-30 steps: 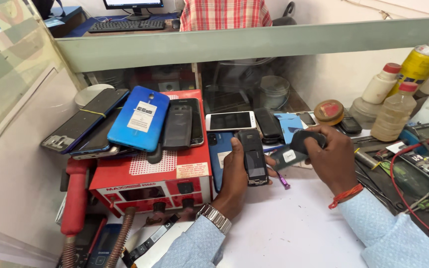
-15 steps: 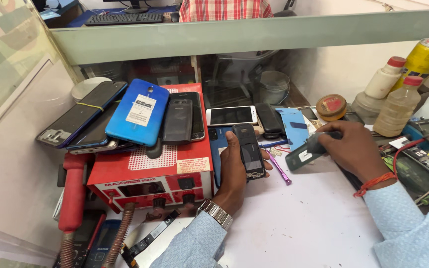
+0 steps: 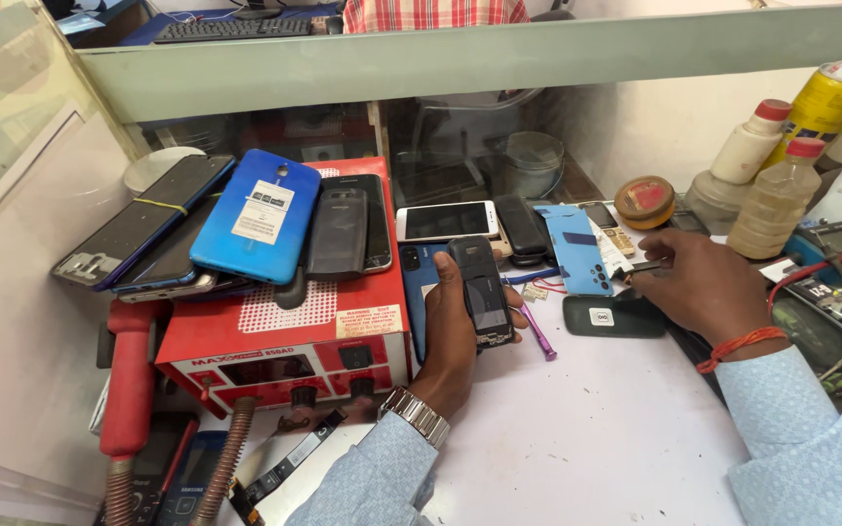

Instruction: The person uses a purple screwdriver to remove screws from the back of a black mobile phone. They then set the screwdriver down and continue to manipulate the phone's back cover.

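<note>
the left hand gripped a small dark phone upright, fingers wrapped round its edge, just beside the red box-shaped machine, while the right hand lay flat, fingertips pinching a small dark part just above a black oblong cover bearing a white square label. a white rectangular sticker sat on the blue phone atop the machine, a pale yellow label on its front face, and a yellow spray can stood behind two red-capped bottles at far right.

Pale blue long sleeves, silver metal wristwatch on left wrist, orange thread band on right wrist
</note>
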